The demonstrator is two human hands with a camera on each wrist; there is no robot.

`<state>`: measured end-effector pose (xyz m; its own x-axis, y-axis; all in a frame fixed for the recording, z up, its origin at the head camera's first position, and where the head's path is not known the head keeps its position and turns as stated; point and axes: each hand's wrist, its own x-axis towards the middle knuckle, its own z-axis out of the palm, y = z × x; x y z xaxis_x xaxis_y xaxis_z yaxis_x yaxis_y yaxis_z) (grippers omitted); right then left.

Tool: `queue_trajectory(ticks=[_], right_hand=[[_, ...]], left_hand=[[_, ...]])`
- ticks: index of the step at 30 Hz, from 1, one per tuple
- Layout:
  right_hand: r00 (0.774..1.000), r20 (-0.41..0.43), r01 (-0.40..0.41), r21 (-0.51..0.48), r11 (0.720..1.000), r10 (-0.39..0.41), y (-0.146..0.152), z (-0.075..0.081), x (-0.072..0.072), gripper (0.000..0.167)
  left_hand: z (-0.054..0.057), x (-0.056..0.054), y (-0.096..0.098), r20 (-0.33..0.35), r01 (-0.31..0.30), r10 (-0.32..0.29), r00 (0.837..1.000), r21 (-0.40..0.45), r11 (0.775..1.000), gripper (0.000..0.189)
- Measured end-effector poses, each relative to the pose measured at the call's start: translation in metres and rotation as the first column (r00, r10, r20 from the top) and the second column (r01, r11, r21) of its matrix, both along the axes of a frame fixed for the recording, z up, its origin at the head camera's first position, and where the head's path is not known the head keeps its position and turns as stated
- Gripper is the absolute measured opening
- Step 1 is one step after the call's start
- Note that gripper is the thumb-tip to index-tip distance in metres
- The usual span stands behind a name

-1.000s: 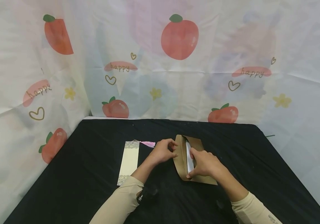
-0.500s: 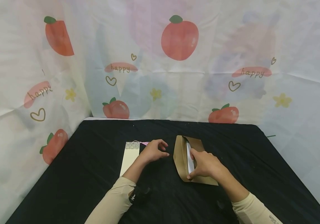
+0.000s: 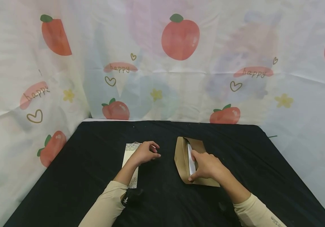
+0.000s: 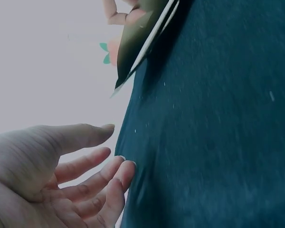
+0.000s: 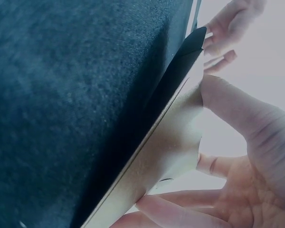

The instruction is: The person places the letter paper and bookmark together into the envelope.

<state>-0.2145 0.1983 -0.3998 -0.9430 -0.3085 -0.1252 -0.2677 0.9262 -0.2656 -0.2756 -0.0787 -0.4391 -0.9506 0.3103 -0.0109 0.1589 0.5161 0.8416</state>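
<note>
A makeshift recording booth, by the looks: a table under a black cloth (image 3: 236, 151), boxed in at its far edge and both side edges by hung white sheeting (image 3: 179, 88) printed with peaches, hearts and "happy".

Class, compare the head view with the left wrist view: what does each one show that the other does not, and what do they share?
Only the head view shows the bookmark under the left hand, the fruit-print curtain, both sleeves, and the white sheet in the open envelope under the right hand.

Only the left wrist view shows the left palm and its loosely bent fingers close up, holding nothing.

Both show the black cloth, the envelope, and the left hand.
</note>
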Motion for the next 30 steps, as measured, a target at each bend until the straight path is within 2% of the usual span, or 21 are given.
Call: queue_trajectory(ticks=[8, 13, 19, 30], right_hand=[[1.0, 0.005, -0.001, 0.003, 1.0, 0.001, 0.0, -0.001, -0.001, 0.069], [1.0, -0.002, -0.008, -0.006, 1.0, 0.008, -0.002, 0.0, -0.001, 0.069], [1.0, -0.002, -0.005, -0.007, 1.0, 0.005, -0.003, -0.001, 0.0, 0.069], [1.0, -0.006, -0.008, 0.007, 1.0, 0.008, -0.003, 0.0, 0.0, 0.068]], left_hand=[[-0.006, -0.002, -0.018, 0.012, -0.053, 0.053, 0.999, 0.01, 0.999, 0.032], [-0.002, -0.003, -0.03, 0.008, -0.074, 0.074, 0.997, 0.02, 0.997, 0.032], [0.0, -0.003, -0.05, 0.002, -0.103, 0.103, 0.995, -0.016, 0.995, 0.037], [-0.005, 0.001, -0.084, 0.023, -0.216, 0.217, 0.976, -0.066, 0.974, 0.042]])
